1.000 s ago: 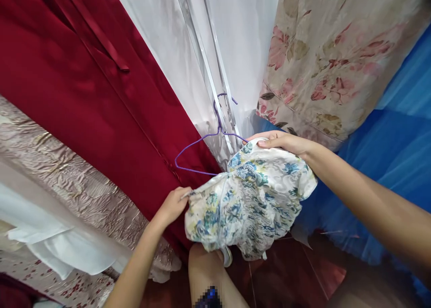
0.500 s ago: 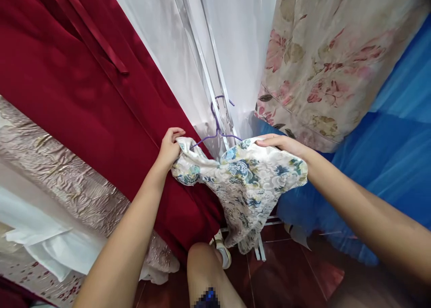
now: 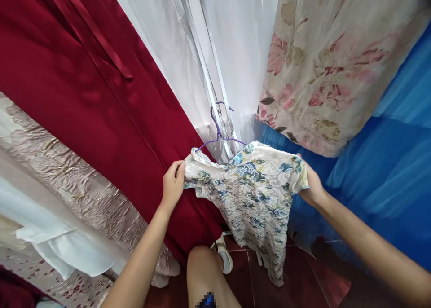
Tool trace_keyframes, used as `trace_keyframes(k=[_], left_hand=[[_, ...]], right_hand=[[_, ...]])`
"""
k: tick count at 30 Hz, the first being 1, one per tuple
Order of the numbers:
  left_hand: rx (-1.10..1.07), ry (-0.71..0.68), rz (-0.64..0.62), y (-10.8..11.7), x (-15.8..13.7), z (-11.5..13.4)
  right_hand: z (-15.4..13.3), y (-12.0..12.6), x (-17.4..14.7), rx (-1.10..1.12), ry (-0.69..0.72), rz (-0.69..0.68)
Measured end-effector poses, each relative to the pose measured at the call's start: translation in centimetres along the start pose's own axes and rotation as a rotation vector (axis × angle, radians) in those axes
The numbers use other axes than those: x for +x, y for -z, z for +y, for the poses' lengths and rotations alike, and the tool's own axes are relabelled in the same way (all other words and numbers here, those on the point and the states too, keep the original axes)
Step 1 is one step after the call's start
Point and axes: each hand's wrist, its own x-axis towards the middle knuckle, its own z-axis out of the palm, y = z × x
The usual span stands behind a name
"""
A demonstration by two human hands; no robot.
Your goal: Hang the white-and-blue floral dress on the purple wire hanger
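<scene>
A short-sleeved floral top [image 3: 252, 187], off-white with blue and yellow-green patterns, hangs on a purple hanger [image 3: 219, 135] in front of a white metal rack post [image 3: 210, 81]. My left hand [image 3: 174, 182] pinches the edge of its left-side sleeve between thumb and fingers. At the other sleeve is my right hand [image 3: 311, 182], gripping the cuff; its fingers are mostly hidden behind the cloth. Between the two hands the top is stretched sideways, its hem hanging above the floor.
Long dark red cloth [image 3: 101, 97] hangs at the left, beside a textured pinkish garment [image 3: 84, 173]. White fabric [image 3: 242, 38] is behind the post. A pink-flowered garment [image 3: 319, 74] and blue tulle [image 3: 387, 173] hang at the right. My knee [image 3: 205, 267] is above dark red floor tiles [image 3: 266, 272].
Both hands have moved down from the shoulders to the sleeve ends. The top is now spread wider, and its lower part has swung down and to the right.
</scene>
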Motion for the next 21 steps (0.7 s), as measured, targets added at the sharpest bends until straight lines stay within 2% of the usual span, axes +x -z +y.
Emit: trace_keyframes(k=[3,5,10,13,16,21], left_hand=[[0.009,0.013,0.089,0.0,-1.8,-0.1],[0.001,0.021,0.160,0.0,-2.5,0.0],[0.084,0.015,0.233,0.5,-3.7,0.4],[0.159,0.032,0.184,1.1,-4.4,0.2],[0.150,0.047,0.073,0.6,-4.7,-0.2],[0.118,0.049,-0.011,-2.9,-3.8,-0.1]], right_hand=[[-0.6,0.3,-2.7,-0.080,0.183,0.146],[-1.6,0.1,-3.6,-0.146,0.267,0.193],[-5.3,-0.9,-2.5,-0.259,0.449,0.325],[-7.5,-2.3,-1.8,-0.286,0.527,0.283],[-9.5,-5.0,-3.1,-0.333,0.609,0.225],[-12.5,-10.4,-7.0,-0.489,0.807,0.137]])
